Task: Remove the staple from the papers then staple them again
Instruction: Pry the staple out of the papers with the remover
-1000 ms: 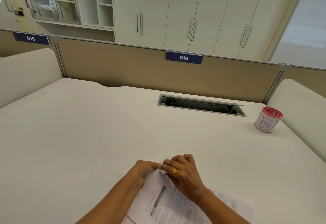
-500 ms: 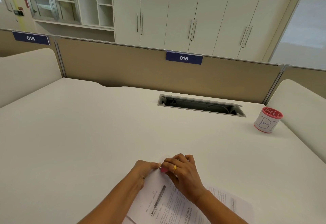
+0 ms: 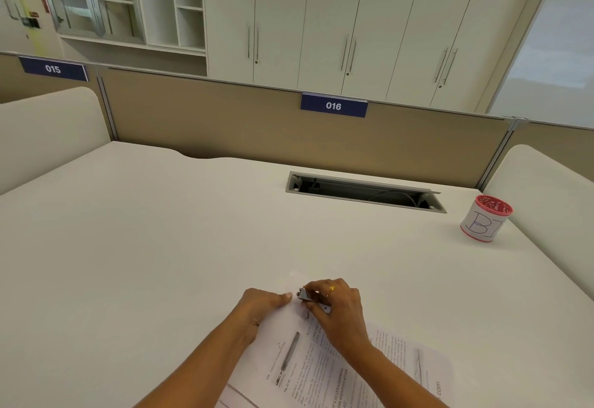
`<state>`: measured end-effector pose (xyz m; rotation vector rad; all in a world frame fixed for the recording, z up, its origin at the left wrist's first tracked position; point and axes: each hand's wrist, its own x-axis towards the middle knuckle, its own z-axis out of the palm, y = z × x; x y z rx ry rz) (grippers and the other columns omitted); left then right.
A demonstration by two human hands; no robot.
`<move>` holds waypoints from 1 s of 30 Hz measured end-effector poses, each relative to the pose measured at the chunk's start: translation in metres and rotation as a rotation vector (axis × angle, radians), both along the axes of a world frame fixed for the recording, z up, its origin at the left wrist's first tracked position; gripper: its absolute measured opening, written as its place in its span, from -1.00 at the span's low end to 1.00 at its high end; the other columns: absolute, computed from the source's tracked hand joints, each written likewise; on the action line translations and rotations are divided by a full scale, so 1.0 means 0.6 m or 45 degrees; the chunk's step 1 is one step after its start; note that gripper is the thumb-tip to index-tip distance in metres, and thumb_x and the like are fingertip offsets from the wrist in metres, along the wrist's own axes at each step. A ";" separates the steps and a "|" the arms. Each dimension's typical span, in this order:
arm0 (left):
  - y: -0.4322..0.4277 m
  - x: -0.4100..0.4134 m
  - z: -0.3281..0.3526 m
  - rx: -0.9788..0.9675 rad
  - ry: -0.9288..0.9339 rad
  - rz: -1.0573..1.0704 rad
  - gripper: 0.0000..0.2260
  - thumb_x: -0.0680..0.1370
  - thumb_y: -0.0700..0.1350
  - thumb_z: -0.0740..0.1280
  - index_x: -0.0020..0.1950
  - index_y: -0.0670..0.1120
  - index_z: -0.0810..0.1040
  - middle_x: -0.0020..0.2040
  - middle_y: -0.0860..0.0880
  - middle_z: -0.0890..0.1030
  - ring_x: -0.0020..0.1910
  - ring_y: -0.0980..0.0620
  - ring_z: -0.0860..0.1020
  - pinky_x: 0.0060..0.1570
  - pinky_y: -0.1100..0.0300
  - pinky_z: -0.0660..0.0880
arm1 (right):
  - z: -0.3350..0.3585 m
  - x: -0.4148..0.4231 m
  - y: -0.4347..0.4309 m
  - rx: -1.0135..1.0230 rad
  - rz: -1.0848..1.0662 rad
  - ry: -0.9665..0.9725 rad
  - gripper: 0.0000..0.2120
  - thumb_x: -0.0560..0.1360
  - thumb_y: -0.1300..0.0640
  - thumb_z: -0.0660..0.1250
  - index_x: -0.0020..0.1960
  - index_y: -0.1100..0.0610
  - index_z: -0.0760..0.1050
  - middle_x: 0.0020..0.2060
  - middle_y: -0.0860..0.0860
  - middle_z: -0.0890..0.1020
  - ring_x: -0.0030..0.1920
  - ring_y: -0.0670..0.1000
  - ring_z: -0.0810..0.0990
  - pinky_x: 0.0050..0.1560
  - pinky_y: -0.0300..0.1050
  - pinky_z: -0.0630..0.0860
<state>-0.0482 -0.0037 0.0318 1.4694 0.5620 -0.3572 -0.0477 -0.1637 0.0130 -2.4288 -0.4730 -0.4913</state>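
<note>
My right hand (image 3: 336, 309) is gripping a small metal tool (image 3: 308, 295) between curled fingers and thumb, and its tip is sitting at the top corner of the papers (image 3: 324, 372). My left hand (image 3: 262, 309), fingers curled and thumb stretched out, is holding that same corner down just beside the tool. The papers are lying flat on the desk (image 3: 144, 247) under both wrists. A red-rimmed cup (image 3: 485, 219) is standing well apart, far right.
</note>
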 end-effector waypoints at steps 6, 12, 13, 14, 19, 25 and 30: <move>0.003 -0.001 0.001 -0.010 -0.023 -0.005 -0.79 0.37 -0.20 0.50 -0.12 -0.30 0.60 -0.18 -0.22 0.62 -0.27 -0.11 0.56 -0.21 0.15 0.52 | 0.000 0.000 0.003 0.022 -0.033 0.031 -0.79 0.44 0.00 0.38 0.06 -0.02 0.58 -0.04 -0.13 0.65 -0.01 -0.09 0.51 0.00 -0.22 0.24; 0.003 -0.002 0.001 0.032 -0.057 -0.014 -0.71 0.33 -0.27 0.52 -0.42 -0.15 0.41 -0.59 0.02 0.54 -0.50 0.04 0.53 -0.47 0.30 0.47 | -0.002 0.000 0.003 0.012 -0.046 0.060 -0.78 0.44 0.00 0.37 0.08 -0.04 0.57 -0.01 -0.13 0.64 0.03 -0.09 0.50 0.04 -0.23 0.22; 0.003 -0.002 0.001 0.046 -0.051 -0.016 -0.71 0.33 -0.27 0.51 -0.43 -0.15 0.41 -0.63 0.05 0.53 -0.50 0.04 0.52 -0.49 0.31 0.46 | -0.003 0.000 0.003 0.004 -0.040 0.058 -0.78 0.45 0.00 0.37 0.08 -0.04 0.56 -0.01 -0.13 0.64 0.03 -0.09 0.49 0.04 -0.24 0.22; 0.003 -0.002 0.002 0.053 -0.045 -0.020 -0.73 0.33 -0.28 0.51 -0.42 -0.17 0.43 -0.59 0.01 0.55 -0.48 0.02 0.51 -0.47 0.30 0.46 | -0.004 0.000 0.003 -0.006 -0.034 0.056 -0.78 0.45 -0.01 0.36 0.08 -0.04 0.56 -0.01 -0.13 0.64 0.03 -0.10 0.49 0.03 -0.24 0.21; 0.001 -0.001 0.002 0.053 -0.045 -0.041 -0.86 0.34 -0.30 0.47 -0.27 -0.23 0.51 -0.25 -0.21 0.52 -0.34 -0.09 0.48 -0.28 0.20 0.44 | -0.003 -0.001 0.003 -0.022 -0.018 0.051 -0.78 0.45 -0.01 0.36 0.09 -0.04 0.56 0.00 -0.14 0.64 0.03 -0.10 0.49 0.03 -0.26 0.19; 0.001 0.001 0.002 0.038 -0.045 -0.016 -0.82 0.29 -0.25 0.53 -0.25 -0.22 0.55 -0.22 -0.16 0.56 -0.22 -0.10 0.53 -0.22 0.17 0.48 | -0.001 -0.002 0.002 -0.051 0.007 0.061 -0.78 0.46 0.00 0.34 0.10 -0.04 0.55 0.01 -0.16 0.62 0.05 -0.12 0.47 0.02 -0.26 0.17; 0.003 0.000 0.006 -0.032 0.009 -0.015 -0.85 0.33 -0.21 0.52 -0.21 -0.23 0.60 -0.25 -0.17 0.62 -0.30 -0.08 0.58 -0.28 0.18 0.53 | 0.000 -0.002 0.002 -0.048 0.021 0.066 -0.78 0.45 0.03 0.37 0.09 -0.02 0.56 0.00 -0.15 0.63 0.05 -0.10 0.48 0.03 -0.24 0.20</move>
